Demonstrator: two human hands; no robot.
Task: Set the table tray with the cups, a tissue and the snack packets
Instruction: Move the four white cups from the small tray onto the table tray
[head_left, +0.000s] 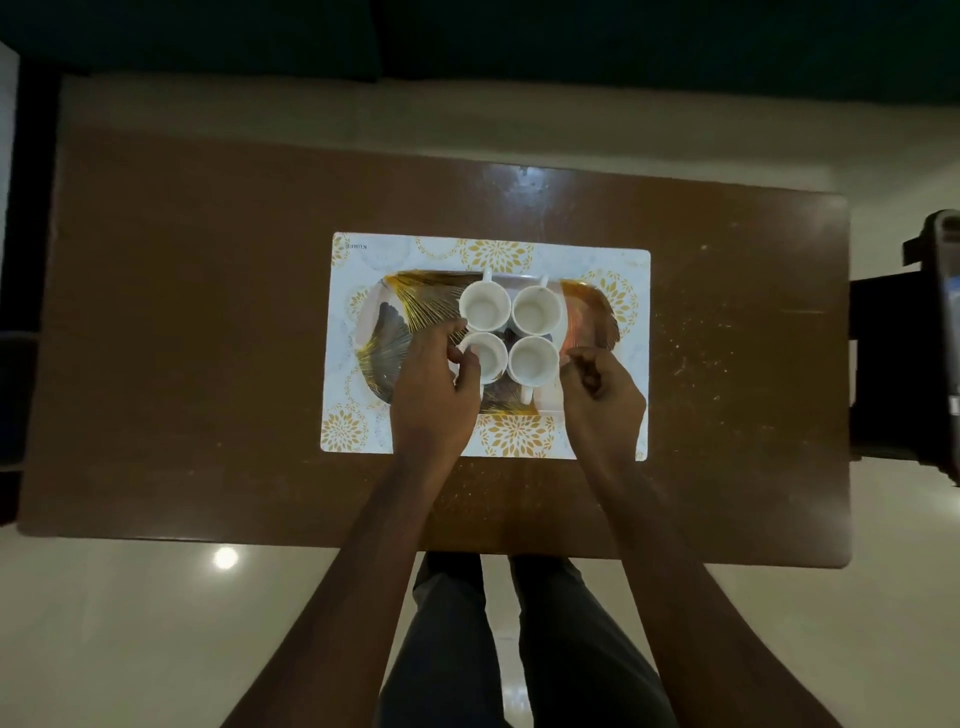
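Several empty white cups stand close together in a square block on a patterned tray (410, 312) with gold and grey fan shapes. My left hand (434, 400) grips the near-left cup (488, 356), thumb over its rim and fingers round its left side. My right hand (602, 400) has its fingers curled just right of the near-right cup (532, 361), fingertips at its wall, and nothing shows inside the hand. That cup's handle points toward me. The far-left cup (484, 305) and far-right cup (537, 310) stand untouched, handles pointing away.
The tray lies on a white placemat (519, 436) with gold flower prints, in the middle of a brown table (182, 312). A dark stand with a device (935, 338) is at the table's right edge. My legs (519, 649) are below the near edge.
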